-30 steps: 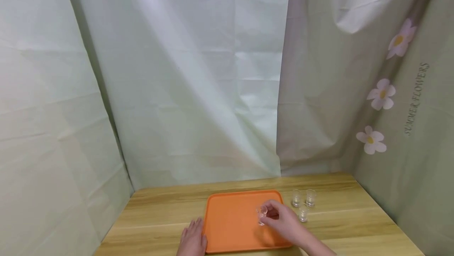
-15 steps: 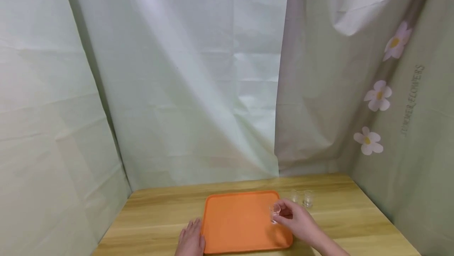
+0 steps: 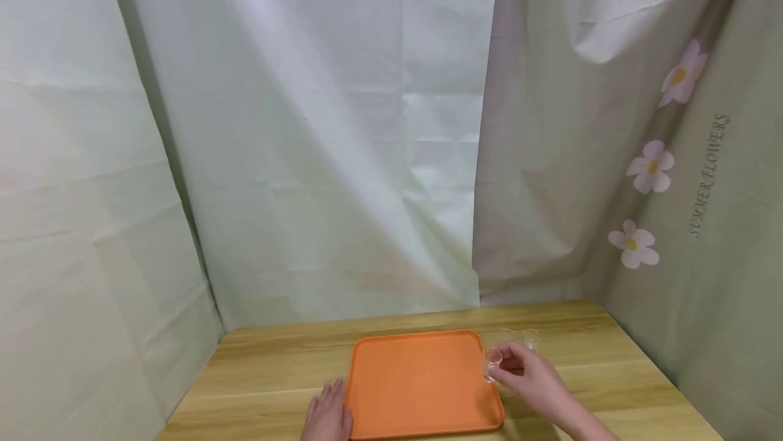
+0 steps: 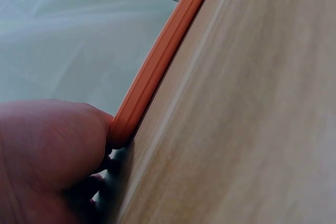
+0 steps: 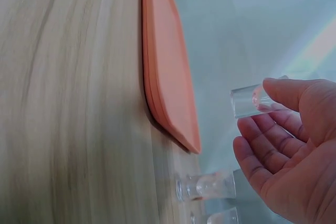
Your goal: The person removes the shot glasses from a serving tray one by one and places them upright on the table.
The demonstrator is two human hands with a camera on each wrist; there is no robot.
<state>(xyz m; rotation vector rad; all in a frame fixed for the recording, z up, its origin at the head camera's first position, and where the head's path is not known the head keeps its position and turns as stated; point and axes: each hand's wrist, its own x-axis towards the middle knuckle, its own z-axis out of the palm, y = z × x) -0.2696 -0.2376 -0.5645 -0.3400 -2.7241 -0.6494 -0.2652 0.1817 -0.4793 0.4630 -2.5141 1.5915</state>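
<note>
My right hand (image 3: 535,381) pinches a small clear shot glass (image 3: 491,361) between thumb and fingers. It is held up over the right edge of an orange tray (image 3: 419,386). In the right wrist view, the thumb lies along one side of the held shot glass (image 5: 244,102), with the fingers on the other. My left hand (image 3: 326,414) lies on the table against the tray's left edge, fingers relaxed. Its thumb side touches the orange rim (image 4: 152,66) in the left wrist view.
Behind the right hand stand other shot glasses, one at the left (image 3: 507,335) and one at the right (image 3: 532,338), partly hidden. The wooden table (image 3: 275,359) is enclosed by pale green curtains (image 3: 342,155) at the back and sides.
My right hand has carried the shot glass rightward, from over the tray's interior to its right edge. It now overlaps the standing glasses. The left hand stays at the tray.
</note>
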